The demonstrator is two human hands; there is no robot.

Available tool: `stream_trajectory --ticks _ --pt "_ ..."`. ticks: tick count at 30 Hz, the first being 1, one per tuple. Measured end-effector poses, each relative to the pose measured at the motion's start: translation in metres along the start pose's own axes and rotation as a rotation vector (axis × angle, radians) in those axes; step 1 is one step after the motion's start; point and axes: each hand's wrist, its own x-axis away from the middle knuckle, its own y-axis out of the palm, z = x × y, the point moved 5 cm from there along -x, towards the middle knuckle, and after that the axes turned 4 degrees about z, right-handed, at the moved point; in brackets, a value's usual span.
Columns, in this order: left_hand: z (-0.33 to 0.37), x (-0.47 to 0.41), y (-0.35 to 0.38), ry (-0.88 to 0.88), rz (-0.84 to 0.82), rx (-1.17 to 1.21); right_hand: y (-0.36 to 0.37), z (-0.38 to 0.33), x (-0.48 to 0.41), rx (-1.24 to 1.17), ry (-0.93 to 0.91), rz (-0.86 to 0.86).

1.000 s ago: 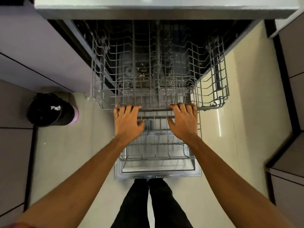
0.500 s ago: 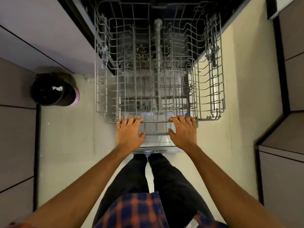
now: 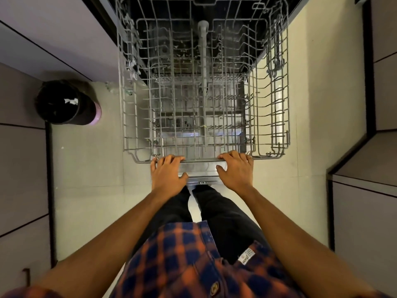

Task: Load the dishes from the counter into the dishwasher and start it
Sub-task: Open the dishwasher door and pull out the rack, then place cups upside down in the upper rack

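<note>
The dishwasher's grey wire upper rack (image 3: 126,117) is pulled far out toward me and holds no dishes. My left hand (image 3: 166,174) grips its front rail at the left, fingers curled over the wire. My right hand (image 3: 236,168) grips the same rail at the right. Under the rack the lower rack and the open dishwasher door (image 3: 203,179) show through the wires. A grey spray arm (image 3: 203,54) runs down the rack's middle. No dishes are in view.
A round black bin (image 3: 64,102) with a pink base stands on the floor to the left. Cabinet fronts line the left side (image 3: 23,168) and the right side (image 3: 365,211). Pale floor tiles lie on both sides of the rack.
Both hands have drawn the upper rack outward toward me, so it now covers most of the lower rack and door. The view has tilted further down.
</note>
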Motion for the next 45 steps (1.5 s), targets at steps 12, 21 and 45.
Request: stream_trajectory --ticks 12,21,45 --pt "-0.017 -0.011 -0.051 -0.102 -0.049 0.662 -0.022 -0.005 -0.029 -0.270 0.154 -0.278" --pt "-0.135 -0.016 -0.138 -0.069 0.137 0.686 -0.043 -0.126 -0.046 -0.614 0.178 -0.253" --pt "-0.542 0.014 -0.462 -0.171 0.652 0.751 -0.112 -0.726 -0.141 -0.605 -0.441 -0.071"
